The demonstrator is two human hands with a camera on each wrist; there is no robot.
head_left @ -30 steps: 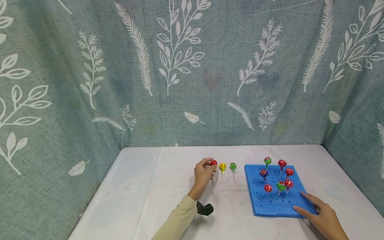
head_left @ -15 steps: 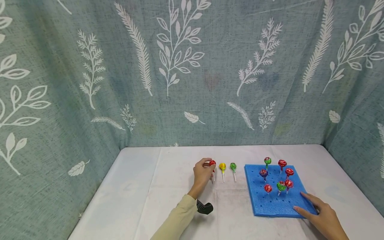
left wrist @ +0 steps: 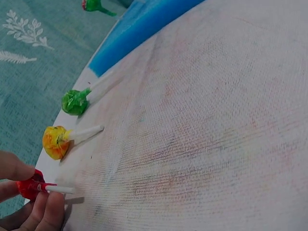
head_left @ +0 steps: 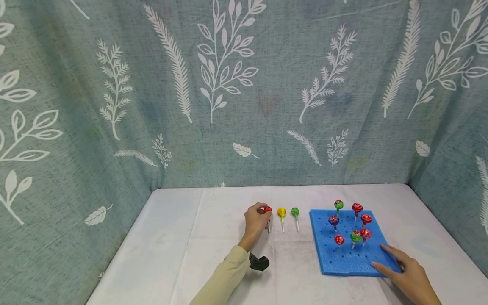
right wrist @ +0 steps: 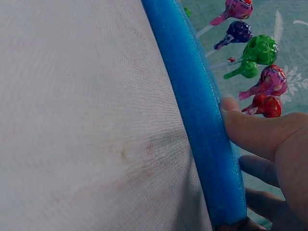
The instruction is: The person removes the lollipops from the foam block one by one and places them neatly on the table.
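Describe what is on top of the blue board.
Seven lollipops stand on the blue board: four red, two green, one purple. Their lower ends are hidden, apparently sunk in it. The right hand rests on its near right corner, covering part of it.

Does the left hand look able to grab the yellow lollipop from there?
Probably yes: the yellow lollipop lies close beside the left hand and nothing covers it, though that hand's fingers are busy pinching a red lollipop.
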